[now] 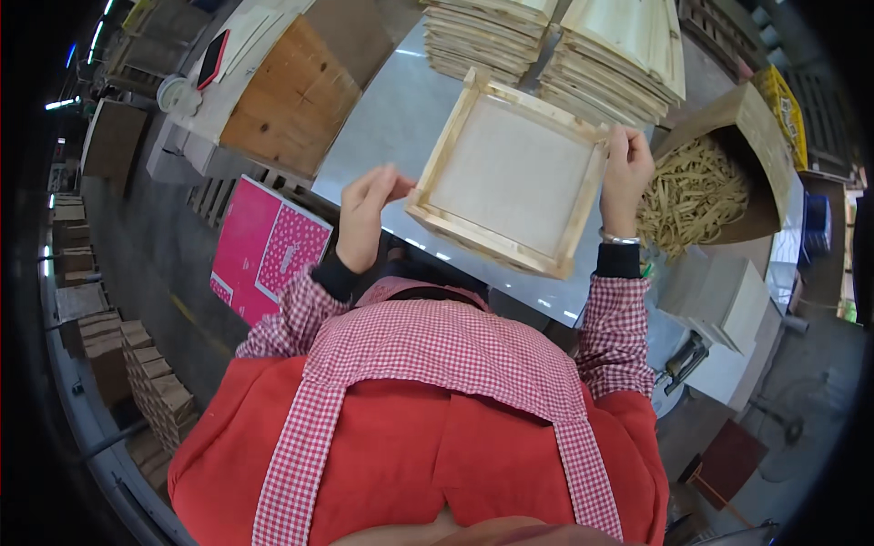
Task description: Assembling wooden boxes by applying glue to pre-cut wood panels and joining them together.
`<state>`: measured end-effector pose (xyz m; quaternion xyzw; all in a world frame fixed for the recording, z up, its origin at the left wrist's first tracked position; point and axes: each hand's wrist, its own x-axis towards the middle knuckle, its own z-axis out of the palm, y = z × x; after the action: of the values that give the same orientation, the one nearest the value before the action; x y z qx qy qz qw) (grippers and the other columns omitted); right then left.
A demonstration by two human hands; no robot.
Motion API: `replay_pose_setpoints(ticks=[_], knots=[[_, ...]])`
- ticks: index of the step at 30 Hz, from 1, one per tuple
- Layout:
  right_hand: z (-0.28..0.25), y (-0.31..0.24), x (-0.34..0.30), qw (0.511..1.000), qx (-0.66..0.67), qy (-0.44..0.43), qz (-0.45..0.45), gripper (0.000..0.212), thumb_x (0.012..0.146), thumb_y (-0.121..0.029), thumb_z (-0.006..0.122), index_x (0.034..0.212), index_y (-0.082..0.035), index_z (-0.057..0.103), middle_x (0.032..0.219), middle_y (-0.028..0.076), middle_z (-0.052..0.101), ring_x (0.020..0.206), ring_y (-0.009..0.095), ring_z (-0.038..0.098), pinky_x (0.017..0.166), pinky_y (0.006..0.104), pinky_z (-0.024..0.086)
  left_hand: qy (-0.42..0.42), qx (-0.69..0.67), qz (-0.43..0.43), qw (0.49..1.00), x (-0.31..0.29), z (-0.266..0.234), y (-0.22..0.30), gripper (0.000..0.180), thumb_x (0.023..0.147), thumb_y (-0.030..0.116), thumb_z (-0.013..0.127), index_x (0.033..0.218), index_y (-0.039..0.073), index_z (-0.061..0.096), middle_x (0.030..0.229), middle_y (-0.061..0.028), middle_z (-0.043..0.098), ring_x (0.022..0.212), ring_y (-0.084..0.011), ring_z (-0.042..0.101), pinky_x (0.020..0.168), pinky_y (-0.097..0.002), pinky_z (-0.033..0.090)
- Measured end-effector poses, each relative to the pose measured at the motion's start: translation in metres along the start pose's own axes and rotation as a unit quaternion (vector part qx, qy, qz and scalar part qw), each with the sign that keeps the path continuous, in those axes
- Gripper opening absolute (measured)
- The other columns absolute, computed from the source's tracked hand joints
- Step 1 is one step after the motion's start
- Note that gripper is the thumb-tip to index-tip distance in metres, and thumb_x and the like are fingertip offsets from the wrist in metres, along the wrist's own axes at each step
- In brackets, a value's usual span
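A shallow square wooden tray [487, 238], with pale wood sides and a whitish flat bottom, is tilted in front of me above the grey tabletop. My left hand [364, 217] is closed, its fingertips at the tray's left corner. At the opposite side, my right hand [626, 177] grips the right corner, thumb and fingers pressed on the wood. Nothing lies inside the tray.
Two stacks of thin wooden panels [610, 59] stand at the table's far side. Right of the tray, a cardboard box [769, 173] spills shredded paper strips [687, 196]. A pink printed carton [269, 246] lies at left, below a wooden board [291, 100]. A phone [213, 60] rests beyond.
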<state>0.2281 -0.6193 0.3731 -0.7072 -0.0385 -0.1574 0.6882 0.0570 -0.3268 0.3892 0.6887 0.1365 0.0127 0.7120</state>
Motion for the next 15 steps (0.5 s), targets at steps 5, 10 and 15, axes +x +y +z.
replay_pose_setpoints(ticks=[5,10,15], knots=[[0.0,0.006,-0.011,1.0,-0.003,0.022,-0.015,0.019,0.093,-0.014,0.058,0.078,-0.002,0.056,0.069,-0.007,0.049,0.062,0.001,0.041,0.056,0.019,0.034,0.013,-0.058,0.101,0.993,0.079,0.038,0.037,0.04,0.102,0.031,0.04,0.114,0.0,0.06,0.108,-0.0088,0.063,0.103,-0.0153,0.059,0.091,-0.0277,0.043],[0.002,0.002,-0.044,0.997,0.003,0.08,-0.002,0.021,0.093,-0.015,0.059,0.077,-0.002,0.056,0.069,-0.006,0.049,0.063,0.001,0.041,0.056,0.019,0.033,-0.106,-0.01,0.142,0.984,0.151,0.054,0.024,0.039,0.102,0.03,0.038,0.112,0.0,0.061,0.107,-0.0073,0.064,0.099,-0.0125,0.058,0.088,-0.0262,0.044],[0.008,-0.017,-0.056,0.993,-0.024,0.118,-0.011,0.022,0.093,-0.015,0.059,0.077,-0.001,0.056,0.069,-0.006,0.049,0.063,0.001,0.041,0.056,0.0189,0.033,-0.181,-0.003,0.155,0.971,0.159,0.062,0.017,0.039,0.103,0.029,0.037,0.106,-0.001,0.062,0.1,-0.0061,0.065,0.092,-0.0111,0.059,0.084,-0.0256,0.046]])
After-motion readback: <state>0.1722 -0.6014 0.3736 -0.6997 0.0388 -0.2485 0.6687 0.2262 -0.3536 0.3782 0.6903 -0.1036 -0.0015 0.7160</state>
